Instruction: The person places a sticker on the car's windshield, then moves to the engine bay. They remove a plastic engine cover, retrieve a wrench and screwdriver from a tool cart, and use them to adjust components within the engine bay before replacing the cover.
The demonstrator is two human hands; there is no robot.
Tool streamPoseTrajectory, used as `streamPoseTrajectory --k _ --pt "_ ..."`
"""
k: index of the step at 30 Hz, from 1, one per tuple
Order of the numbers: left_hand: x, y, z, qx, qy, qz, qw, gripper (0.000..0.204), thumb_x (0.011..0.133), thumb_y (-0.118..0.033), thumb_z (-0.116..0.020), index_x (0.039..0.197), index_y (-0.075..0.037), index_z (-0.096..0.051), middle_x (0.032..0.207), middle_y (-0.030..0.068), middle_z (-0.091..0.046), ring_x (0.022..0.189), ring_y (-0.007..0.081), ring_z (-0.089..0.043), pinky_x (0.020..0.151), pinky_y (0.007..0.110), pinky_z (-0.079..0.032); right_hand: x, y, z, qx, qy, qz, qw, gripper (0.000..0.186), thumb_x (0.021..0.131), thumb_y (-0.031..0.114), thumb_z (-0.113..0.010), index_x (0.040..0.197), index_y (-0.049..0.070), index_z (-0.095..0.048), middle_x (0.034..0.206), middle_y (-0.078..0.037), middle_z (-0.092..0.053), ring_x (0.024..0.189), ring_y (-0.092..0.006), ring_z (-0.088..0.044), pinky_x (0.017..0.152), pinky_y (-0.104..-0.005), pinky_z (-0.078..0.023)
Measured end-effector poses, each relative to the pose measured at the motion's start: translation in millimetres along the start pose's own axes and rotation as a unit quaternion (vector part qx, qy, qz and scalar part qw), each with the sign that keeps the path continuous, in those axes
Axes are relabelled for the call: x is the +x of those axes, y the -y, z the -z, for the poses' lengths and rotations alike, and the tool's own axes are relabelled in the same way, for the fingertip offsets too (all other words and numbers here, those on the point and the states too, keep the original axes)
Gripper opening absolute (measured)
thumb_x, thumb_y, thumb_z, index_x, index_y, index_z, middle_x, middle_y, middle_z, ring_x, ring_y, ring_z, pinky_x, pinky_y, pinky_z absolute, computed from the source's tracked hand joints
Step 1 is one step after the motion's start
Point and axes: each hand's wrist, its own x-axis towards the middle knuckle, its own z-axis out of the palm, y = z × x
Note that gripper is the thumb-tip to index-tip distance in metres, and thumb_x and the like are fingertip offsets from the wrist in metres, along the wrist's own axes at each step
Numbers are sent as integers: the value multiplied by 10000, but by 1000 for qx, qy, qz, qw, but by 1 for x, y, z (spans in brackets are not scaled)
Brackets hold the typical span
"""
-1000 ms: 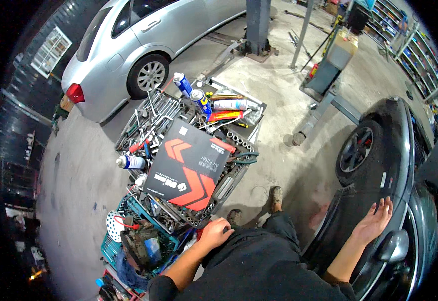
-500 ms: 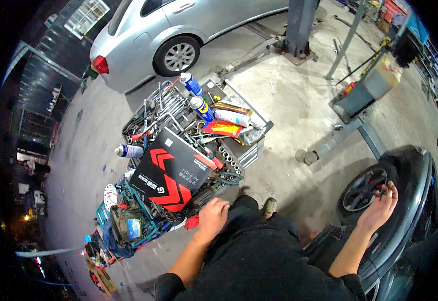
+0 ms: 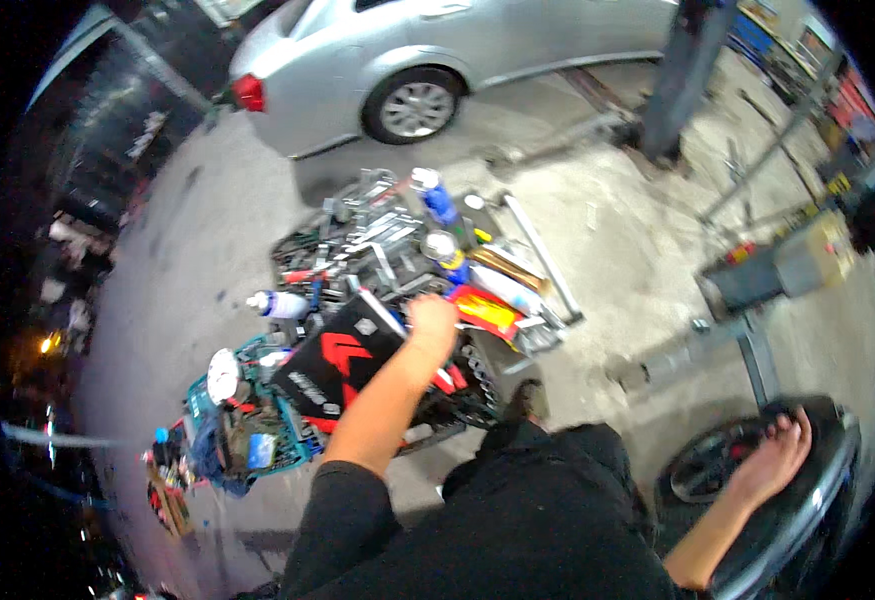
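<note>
My left hand (image 3: pixel 433 325) reaches over the tool cart, above the upper edge of a flat black box (image 3: pixel 307 385) with red chevrons. Its fingers bend down and away, hidden behind the back of the hand and smeared by motion. Close to it are a red and yellow packet (image 3: pixel 487 313), a blue spray can with a silvery top (image 3: pixel 445 255) and a heap of wrenches (image 3: pixel 377 235). My right hand (image 3: pixel 775 462) hangs palm up beside the dark car's wheel (image 3: pixel 707 465), its fingers loosely bent and apart. Nothing shows clearly in it.
A silver car (image 3: pixel 347 70) stands beyond the cart, next to a lift post (image 3: pixel 685 85). At the right, a lift arm (image 3: pixel 757 365) runs along the floor near a grey stand (image 3: pixel 757 285). A teal tray (image 3: pixel 202 395) of tools lies left of the cart.
My left hand has moved forward from the cart's near edge to over the box. The whole view has shifted, with the cart now lower and more to the right. My right hand stays by the wheel.
</note>
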Motion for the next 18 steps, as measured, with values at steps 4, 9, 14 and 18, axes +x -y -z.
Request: streamPoseTrajectory --k 4,9,14,18 --pt "9 6 5 -35 38 38 998 169 841 -205 -743 991 -149 -799 1029 68 -784 997 263 -756 779 400 -586 24 -29 14 -4 -20 -24 1000 339 1046 194 -518 1351 52 -564 1088 -24 -607 994 -138 -562 877 -281 -426" --pt "7 13 1 -46 45 51 997 150 873 -190 -700 968 -151 -809 1016 64 -783 990 265 -743 789 401 -566 61 -54 3 14 -8 -45 999 316 1071 176 -510 1359 50 -536 1209 -26 -600 1008 -137 -562 893 -285 -425" --pt "-13 13 24 -9 -12 44 999 166 860 -208 -680 928 -125 -808 998 84 -762 1012 269 -691 813 403 -533 112 -58 -4 18 45 -44 998 293 1081 173 -489 1343 57 -555 1089 -15 -589 994 -124 -537 883 -291 -407" --pt "-37 9 52 17 -66 66 995 155 848 -207 -686 904 -113 -796 1003 83 -734 1032 265 -667 848 409 -501 154 -78 13 20 65 -50 996 298 1073 168 -491 1339 52 -558 1054 0 -574 951 -114 -523 855 -287 -400"
